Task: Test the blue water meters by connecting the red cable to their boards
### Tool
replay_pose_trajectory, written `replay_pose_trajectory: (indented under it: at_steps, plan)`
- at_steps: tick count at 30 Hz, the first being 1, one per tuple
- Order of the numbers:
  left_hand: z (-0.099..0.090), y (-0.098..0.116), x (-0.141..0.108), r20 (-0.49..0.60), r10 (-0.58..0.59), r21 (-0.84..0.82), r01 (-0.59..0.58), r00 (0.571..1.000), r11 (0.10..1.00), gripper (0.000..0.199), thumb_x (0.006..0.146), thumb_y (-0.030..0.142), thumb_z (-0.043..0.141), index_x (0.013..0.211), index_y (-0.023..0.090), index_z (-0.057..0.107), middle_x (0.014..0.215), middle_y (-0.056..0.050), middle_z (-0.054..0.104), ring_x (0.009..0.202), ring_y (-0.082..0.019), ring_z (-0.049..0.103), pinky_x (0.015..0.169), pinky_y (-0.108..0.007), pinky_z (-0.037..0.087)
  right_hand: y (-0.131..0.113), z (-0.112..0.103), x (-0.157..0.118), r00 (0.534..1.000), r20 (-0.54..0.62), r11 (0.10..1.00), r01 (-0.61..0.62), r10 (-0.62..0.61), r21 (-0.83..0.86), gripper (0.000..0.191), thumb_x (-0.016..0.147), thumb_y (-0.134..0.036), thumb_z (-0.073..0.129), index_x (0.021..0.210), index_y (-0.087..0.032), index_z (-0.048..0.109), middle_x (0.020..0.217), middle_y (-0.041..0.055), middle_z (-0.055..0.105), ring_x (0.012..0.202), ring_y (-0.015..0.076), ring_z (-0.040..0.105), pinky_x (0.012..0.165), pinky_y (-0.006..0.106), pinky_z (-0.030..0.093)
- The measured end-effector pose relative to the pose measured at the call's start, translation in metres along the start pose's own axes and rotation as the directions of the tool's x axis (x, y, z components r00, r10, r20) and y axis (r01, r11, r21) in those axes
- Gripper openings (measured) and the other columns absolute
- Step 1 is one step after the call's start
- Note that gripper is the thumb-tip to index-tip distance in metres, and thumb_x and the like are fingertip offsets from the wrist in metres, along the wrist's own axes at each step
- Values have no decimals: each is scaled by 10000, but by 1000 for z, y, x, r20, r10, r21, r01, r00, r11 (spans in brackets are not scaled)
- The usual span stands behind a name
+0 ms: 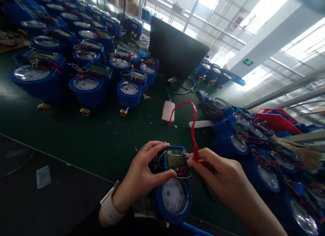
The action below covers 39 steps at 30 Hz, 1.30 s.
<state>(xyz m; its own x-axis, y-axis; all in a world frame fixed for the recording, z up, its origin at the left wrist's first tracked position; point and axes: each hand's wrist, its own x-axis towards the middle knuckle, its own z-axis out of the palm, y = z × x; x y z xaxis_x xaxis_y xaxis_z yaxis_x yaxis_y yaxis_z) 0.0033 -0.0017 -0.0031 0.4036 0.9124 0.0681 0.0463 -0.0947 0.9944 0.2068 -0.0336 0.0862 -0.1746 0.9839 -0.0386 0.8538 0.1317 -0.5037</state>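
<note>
A blue water meter [174,198] with a round dial lies near the table's front edge, its upper housing open on a small display board [176,160]. Around the left side of that housing is my left hand [146,171], thumb on its lower edge and fingers at its top. My right hand [215,173] pinches the end of a red cable [194,127] at the board's right edge. The cable loops back to a small white box [168,111] with a red light. Thin red and yellow wires hang between board and dial.
Rows of blue meters [87,84] stand at the left, and more [238,141] are crowded at the right. A dark screen [176,48] stands behind the white box. A white strip [200,124] and a red bin [278,121] are to the right.
</note>
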Motion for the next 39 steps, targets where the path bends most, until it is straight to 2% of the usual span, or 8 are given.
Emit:
replay_pose_trajectory:
  at_steps: [7, 16, 20, 25, 28, 33, 36, 39]
  plan:
    - [-1, 3, 1, 25, -45, -21, 46, 999, 999, 547, 745, 353, 788, 1243, 219, 609, 1269, -89, 568, 1191, -273, 551, 1030, -431, 445, 0, 3, 0, 1000, -17, 1000, -4, 4, 2, 226, 956, -276, 557, 746, -216, 502, 581, -72, 537, 467, 90, 474, 445, 194, 338]
    - [-2, 0, 3, 6, -21, 7, 21, 1000, 1000, 521, 747, 364, 784, 1228, 254, 618, 1254, -79, 579, 1175, -273, 564, 1027, -432, 461, -2, 4, 3, 1000, -20, 999, -17, 18, 41, 241, 947, -281, 535, 720, -225, 477, 559, -69, 497, 456, 101, 442, 434, 208, 322]
    - [-2, 0, 3, 1, -19, 6, 19, 1000, 1000, 521, 733, 377, 792, 1210, 239, 635, 1237, -89, 594, 1166, -282, 575, 1020, -434, 474, -3, 5, 6, 999, -36, 996, -2, 5, 85, 239, 938, -268, 548, 716, -227, 470, 557, -73, 512, 458, 101, 485, 434, 207, 330]
    - [-5, 0, 2, 3, -40, -1, 40, 999, 999, 509, 732, 392, 777, 1193, 225, 641, 1235, -100, 592, 1176, -299, 577, 1024, -455, 473, 2, 17, 4, 996, -84, 990, -24, 36, 141, 78, 939, -291, 568, 914, -232, 613, 685, -40, 659, 565, 141, 624, 527, 229, 434]
    - [-6, 0, 3, -4, -41, 8, 41, 999, 999, 499, 737, 395, 766, 1187, 222, 635, 1242, -101, 590, 1191, -303, 568, 1021, -456, 474, 9, 29, 0, 990, -131, 966, -11, 46, 260, 160, 956, -315, 548, 1012, -220, 663, 833, 16, 705, 703, 172, 667, 601, 255, 499]
    - [-8, 0, 6, -3, -19, 43, 20, 1000, 999, 517, 746, 434, 750, 1189, 201, 621, 1220, -107, 610, 1154, -302, 584, 1012, -467, 473, 17, 47, -4, 975, -218, 867, 65, 51, 493, 222, 978, -354, 518, 975, -188, 666, 1005, 74, 645, 808, 176, 648, 608, 246, 542]
    - [-8, 1, 6, 3, -18, 48, 18, 1000, 999, 531, 756, 425, 740, 1211, 191, 601, 1226, -109, 628, 1147, -298, 595, 1025, -480, 462, 20, 50, -3, 964, -264, 839, 119, 31, 531, 231, 970, -367, 541, 917, -178, 664, 993, 76, 623, 785, 169, 639, 570, 233, 537]
    - [-8, 2, 7, 2, -10, 46, 10, 1000, 999, 558, 756, 416, 735, 1238, 180, 583, 1245, -114, 635, 1165, -297, 593, 1041, -488, 451, 23, 49, 0, 952, -306, 839, 174, -10, 516, 244, 969, -367, 548, 902, -173, 679, 1002, 87, 641, 834, 187, 655, 651, 261, 570]
